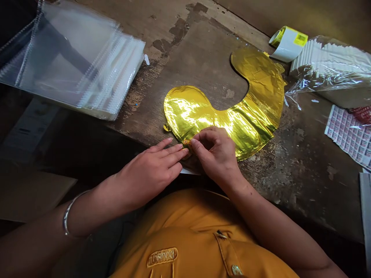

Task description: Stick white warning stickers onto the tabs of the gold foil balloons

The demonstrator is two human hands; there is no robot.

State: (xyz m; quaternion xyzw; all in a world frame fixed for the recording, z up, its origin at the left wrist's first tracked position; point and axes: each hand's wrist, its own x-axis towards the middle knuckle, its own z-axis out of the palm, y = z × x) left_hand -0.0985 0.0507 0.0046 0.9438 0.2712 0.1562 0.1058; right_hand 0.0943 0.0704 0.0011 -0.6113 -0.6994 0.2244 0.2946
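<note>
— Where's the foil balloon (pixel 188 112) lying?

— Flat on the bench (pixel 301 181), with its curved body bending away from the person and its near edge reaching in under both hands.

— What's the right hand (pixel 216 154) doing?

— Its thumb and forefinger are pinching a small tab (pixel 187 144) at the balloon's edge, probably because so thin a piece needs fingertips rather than a full grip.

— And the left hand (pixel 153 166)?

— It's lying open, with the fingers stretched out and their tips pressing beside the tab, apparently steadying the foil. A bangle (pixel 66 220) is sitting on that wrist.

— What's around them?

— A stack of plastic sleeves (pixel 72 65) is lying off to the left, seemingly kept within easy reach. Past the balloon, a label roll (pixel 288 43) is resting beside a wrapped white stack (pixel 327 65), and a sticker sheet (pixel 350 135) is lying to the right.
</note>
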